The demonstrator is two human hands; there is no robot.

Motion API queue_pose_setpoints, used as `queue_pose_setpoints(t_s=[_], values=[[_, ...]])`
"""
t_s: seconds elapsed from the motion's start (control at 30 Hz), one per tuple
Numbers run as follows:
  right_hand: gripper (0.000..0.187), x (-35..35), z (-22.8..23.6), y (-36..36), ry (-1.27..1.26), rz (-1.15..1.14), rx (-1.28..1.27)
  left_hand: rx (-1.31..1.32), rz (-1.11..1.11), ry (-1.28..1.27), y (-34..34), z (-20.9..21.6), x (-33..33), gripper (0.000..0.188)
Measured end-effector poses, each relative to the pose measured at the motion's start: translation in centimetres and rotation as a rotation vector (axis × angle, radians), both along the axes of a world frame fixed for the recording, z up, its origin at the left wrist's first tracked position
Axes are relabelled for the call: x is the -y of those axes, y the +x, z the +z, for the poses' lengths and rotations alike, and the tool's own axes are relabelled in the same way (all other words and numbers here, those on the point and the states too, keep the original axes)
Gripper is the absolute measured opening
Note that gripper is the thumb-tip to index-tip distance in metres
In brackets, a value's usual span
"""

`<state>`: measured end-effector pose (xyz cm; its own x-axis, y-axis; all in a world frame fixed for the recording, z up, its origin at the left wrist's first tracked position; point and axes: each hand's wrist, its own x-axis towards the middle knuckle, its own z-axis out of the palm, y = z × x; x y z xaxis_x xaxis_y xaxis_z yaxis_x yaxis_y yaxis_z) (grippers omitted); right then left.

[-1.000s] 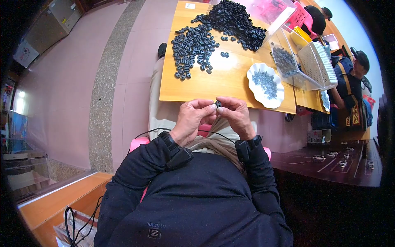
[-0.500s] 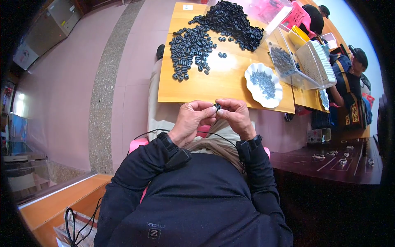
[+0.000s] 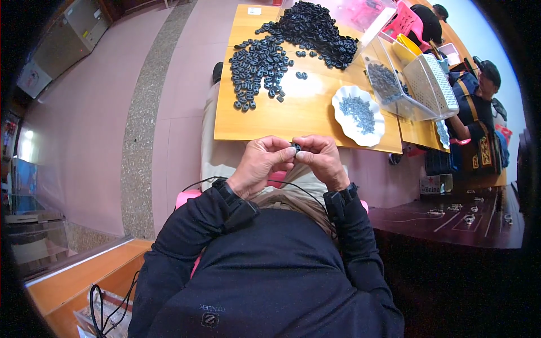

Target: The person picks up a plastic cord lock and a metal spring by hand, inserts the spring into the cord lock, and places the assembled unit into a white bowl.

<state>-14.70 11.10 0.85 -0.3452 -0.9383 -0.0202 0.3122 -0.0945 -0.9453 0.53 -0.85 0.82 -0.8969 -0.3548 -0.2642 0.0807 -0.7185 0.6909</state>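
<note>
Between my two hands, just off the table's near edge, is a small black two-holed plastic piece [image 3: 296, 147]. My left hand [image 3: 261, 164] pinches it from the left with thumb and fingertips. From the other side my right hand [image 3: 322, 160] grips it the same way. Fingertips cover most of the piece, and anything smaller between them cannot be made out. Ahead on the wooden table [image 3: 298, 121] lie loose black two-holed pieces [image 3: 256, 70], with a denser black heap [image 3: 318, 31] behind. A white scalloped dish [image 3: 342, 125] to the right holds small grey bits [image 3: 360, 114].
Clear plastic bins [image 3: 414, 106] stand at the table's right, one partly filled with dark pieces. Beside them is a white perforated basket [image 3: 431, 87]. Another person [image 3: 473, 98] sits farther right, near a pink chair [image 3: 407, 25]. A black cable [image 3: 211, 179] crosses my lap.
Both hands keep their pinch on the small black piece, with hardly any movement. The whole view has shifted very slightly.
</note>
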Motion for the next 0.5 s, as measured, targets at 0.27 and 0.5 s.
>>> queue_pose_setpoints(t_s=[0.27,0.5], values=[[0.029,0.3,-0.22,0.08,0.033,-0.017,-0.077,0.036,0.047,-0.007,-0.09,0.27,0.17,0.01],[0.028,0.29,0.24,-0.12,0.065,0.004,-0.198,0.067,0.078,-0.033,0.05,0.36,0.23,0.01]])
